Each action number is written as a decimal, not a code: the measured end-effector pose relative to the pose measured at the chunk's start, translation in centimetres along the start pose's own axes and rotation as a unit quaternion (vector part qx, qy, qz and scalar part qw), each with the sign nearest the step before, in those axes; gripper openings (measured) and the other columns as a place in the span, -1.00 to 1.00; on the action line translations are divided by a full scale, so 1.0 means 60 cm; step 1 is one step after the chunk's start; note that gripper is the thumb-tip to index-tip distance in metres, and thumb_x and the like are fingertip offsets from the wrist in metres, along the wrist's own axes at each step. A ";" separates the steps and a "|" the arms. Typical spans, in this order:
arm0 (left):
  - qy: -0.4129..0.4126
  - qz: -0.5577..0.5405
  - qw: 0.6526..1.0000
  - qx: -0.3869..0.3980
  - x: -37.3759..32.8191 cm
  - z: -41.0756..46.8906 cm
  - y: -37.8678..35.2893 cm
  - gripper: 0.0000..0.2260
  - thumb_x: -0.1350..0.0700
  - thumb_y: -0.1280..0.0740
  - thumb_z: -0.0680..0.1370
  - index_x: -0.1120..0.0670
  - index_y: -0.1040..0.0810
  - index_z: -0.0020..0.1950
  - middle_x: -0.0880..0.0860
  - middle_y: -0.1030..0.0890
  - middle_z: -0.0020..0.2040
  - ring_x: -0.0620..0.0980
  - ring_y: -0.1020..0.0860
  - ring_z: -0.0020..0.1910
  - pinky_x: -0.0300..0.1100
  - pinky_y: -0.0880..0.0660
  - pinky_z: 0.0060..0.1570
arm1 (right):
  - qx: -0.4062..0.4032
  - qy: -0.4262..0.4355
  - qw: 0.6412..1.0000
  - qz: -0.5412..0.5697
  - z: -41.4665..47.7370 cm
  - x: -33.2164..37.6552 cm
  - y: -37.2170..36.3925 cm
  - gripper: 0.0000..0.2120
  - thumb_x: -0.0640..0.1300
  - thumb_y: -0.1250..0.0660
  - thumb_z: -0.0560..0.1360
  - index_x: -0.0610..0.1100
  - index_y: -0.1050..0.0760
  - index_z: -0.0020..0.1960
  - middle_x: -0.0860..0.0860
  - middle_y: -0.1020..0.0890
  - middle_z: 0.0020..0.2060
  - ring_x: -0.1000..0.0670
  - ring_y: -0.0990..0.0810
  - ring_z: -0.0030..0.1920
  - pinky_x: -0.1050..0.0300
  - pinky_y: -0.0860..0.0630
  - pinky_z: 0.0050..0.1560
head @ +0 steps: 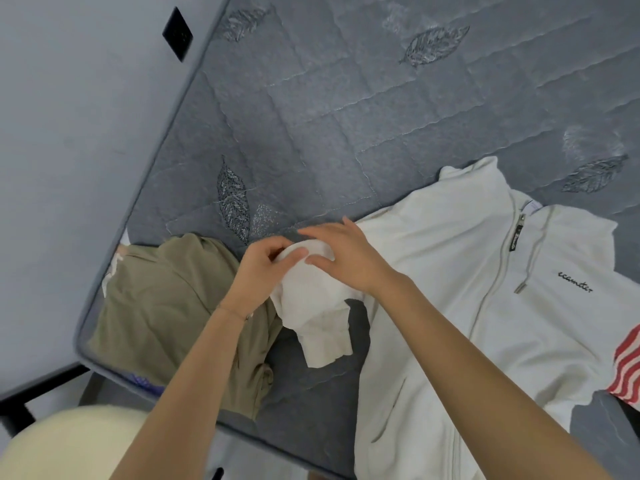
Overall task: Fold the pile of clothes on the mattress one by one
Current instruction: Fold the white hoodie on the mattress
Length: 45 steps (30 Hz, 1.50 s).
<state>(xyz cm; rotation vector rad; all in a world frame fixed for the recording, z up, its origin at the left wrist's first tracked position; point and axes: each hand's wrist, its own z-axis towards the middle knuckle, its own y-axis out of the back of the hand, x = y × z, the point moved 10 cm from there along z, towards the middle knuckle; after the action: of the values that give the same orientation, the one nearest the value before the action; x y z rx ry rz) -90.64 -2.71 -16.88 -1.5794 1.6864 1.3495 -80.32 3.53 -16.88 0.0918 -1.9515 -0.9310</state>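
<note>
A white zip-up hooded jacket (450, 271) lies spread face up on the grey quilted mattress (329, 116), its hood toward the far side. Its left sleeve (318, 323) is lifted and bunched above the mattress. My left hand (259, 268) grips the sleeve's upper fold with curled fingers and thumb. My right hand (346, 254) rests on top of the same fold, fingers fairly straight and thumb against the cloth. An olive-green garment (166, 306) lies crumpled to the left near the mattress corner.
A red-and-white striped cloth (627, 368) pokes in at the right edge. The mattress corner and front edge (83, 344) lie close on the left, with a black frame (34, 386) and wall beyond. A black wall socket (177, 33) is at upper left.
</note>
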 end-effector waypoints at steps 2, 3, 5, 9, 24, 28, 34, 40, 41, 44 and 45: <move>0.029 -0.042 0.998 0.027 0.005 -0.011 0.004 -0.79 0.12 -0.38 0.55 0.10 -0.52 -0.28 -0.13 -0.47 -0.42 -0.19 -0.38 -0.39 -0.35 -0.30 -0.36 | 0.025 -0.009 1.000 0.014 0.007 0.013 0.004 -0.80 -0.05 -0.35 0.54 -0.10 -0.59 0.11 0.03 -0.60 0.00 0.02 -0.52 0.04 0.06 -0.29 0.29; 0.051 -0.043 0.996 0.054 0.014 -0.017 0.002 -0.79 0.10 -0.38 0.55 0.11 -0.51 -0.27 -0.14 -0.47 -0.42 -0.19 -0.38 -0.40 -0.35 -0.29 -0.37 | 0.030 -0.020 0.998 0.045 0.008 0.015 0.009 -0.84 -0.07 -0.37 0.53 -0.13 -0.60 0.03 0.03 -0.59 -0.08 0.05 -0.51 -0.05 0.14 -0.36 0.13; 0.091 0.005 0.985 0.145 0.042 -0.035 -0.014 -0.79 0.04 -0.44 0.51 0.13 -0.53 -0.22 -0.12 -0.49 -0.36 -0.19 -0.40 -0.37 -0.34 -0.32 -0.33 | 0.012 -0.040 0.994 0.105 0.007 0.017 0.025 -0.89 -0.10 -0.39 0.51 -0.14 -0.60 -0.03 0.03 -0.59 -0.12 0.09 -0.51 -0.10 0.22 -0.40 -0.03; 0.121 0.073 0.968 0.209 0.096 -0.065 -0.024 -0.67 -0.02 -0.46 0.43 0.19 -0.60 0.04 0.02 -0.67 -0.06 -0.05 -0.61 -0.09 -0.05 -0.53 0.08 | -0.073 -0.090 0.977 0.180 -0.003 -0.004 0.060 -0.92 -0.14 -0.40 0.51 -0.16 -0.60 -0.06 0.03 -0.62 -0.11 0.10 -0.53 -0.08 0.40 -0.39 -0.03; -0.026 0.036 0.998 0.036 -0.015 -0.089 0.098 -0.69 0.04 -0.26 0.61 0.26 -0.40 -0.19 0.05 -0.35 -0.32 -0.12 -0.31 -0.33 -0.25 -0.27 -0.31 | 0.060 0.060 0.996 0.007 0.009 0.146 -0.039 -0.50 0.05 -0.40 0.50 0.05 -0.39 0.40 0.08 -0.47 0.34 0.05 -0.30 0.41 0.02 0.02 0.44; 0.048 0.084 0.994 0.049 0.019 -0.107 0.123 -0.69 -0.03 -0.32 0.57 0.17 -0.46 -0.24 -0.01 -0.41 -0.39 -0.18 -0.36 -0.42 -0.29 -0.31 -0.35 | 0.060 0.077 0.995 -0.006 0.016 0.182 -0.052 -0.84 0.01 -0.39 0.49 -0.04 -0.58 0.03 0.06 -0.64 -0.08 0.04 -0.50 -0.08 0.10 -0.36 -0.03; 0.166 0.196 0.961 0.107 0.106 -0.138 0.161 -0.78 0.02 -0.49 0.45 0.10 -0.55 -0.04 -0.02 -0.59 -0.16 -0.07 -0.53 -0.21 -0.30 -0.39 -0.32 | 0.045 -0.023 0.996 0.068 0.014 0.150 -0.068 -0.91 -0.10 -0.40 0.47 -0.06 -0.51 -0.17 0.03 -0.60 -0.19 0.00 -0.53 -0.15 0.02 -0.47 -0.09; 0.156 0.218 0.963 -0.027 0.153 -0.148 0.223 -0.78 0.07 -0.35 0.56 0.24 -0.48 -0.06 0.04 -0.49 -0.24 -0.03 -0.41 -0.27 -0.29 -0.29 -0.35 | 0.004 -0.041 0.999 0.025 0.019 0.124 -0.066 -0.75 0.07 -0.45 0.45 -0.09 -0.52 -0.21 0.03 -0.58 -0.30 0.00 -0.50 -0.24 0.12 -0.32 -0.23; 0.155 0.204 0.965 -0.052 0.155 -0.152 0.231 -0.78 0.06 -0.34 0.57 0.22 -0.46 -0.09 0.03 -0.47 -0.25 -0.03 -0.40 -0.28 -0.28 -0.29 -0.34 | -0.013 -0.039 0.999 0.012 0.022 0.123 -0.064 -0.76 0.06 -0.44 0.46 -0.12 -0.55 -0.18 0.00 -0.61 -0.27 -0.02 -0.53 -0.21 0.11 -0.33 -0.19; 0.144 0.160 0.967 -0.133 0.150 -0.164 0.260 -0.70 0.04 -0.30 0.59 0.14 -0.33 -0.26 0.03 -0.36 -0.35 -0.05 -0.30 -0.36 -0.23 -0.23 -0.36 | -0.075 -0.033 0.996 -0.026 0.032 0.128 -0.055 -0.79 -0.01 -0.41 0.49 -0.13 -0.61 0.02 -0.05 -0.66 -0.06 -0.09 -0.57 -0.02 0.09 -0.37 0.04; 0.142 0.136 0.967 -0.163 0.149 -0.168 0.272 -0.67 0.04 -0.29 0.60 0.13 -0.30 -0.29 0.04 -0.33 -0.36 -0.04 -0.27 -0.37 -0.21 -0.20 -0.37 | -0.088 -0.026 0.995 -0.040 0.033 0.133 -0.055 -0.76 -0.04 -0.42 0.49 -0.12 -0.60 0.11 -0.06 -0.64 0.03 -0.11 -0.54 0.07 0.09 -0.34 0.11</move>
<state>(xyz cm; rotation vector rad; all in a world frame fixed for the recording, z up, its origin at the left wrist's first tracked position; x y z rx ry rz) -105.08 -18.02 -14.79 -1.8482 1.9917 1.6723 -87.30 -1.01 -13.81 0.0458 -1.9154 -1.1646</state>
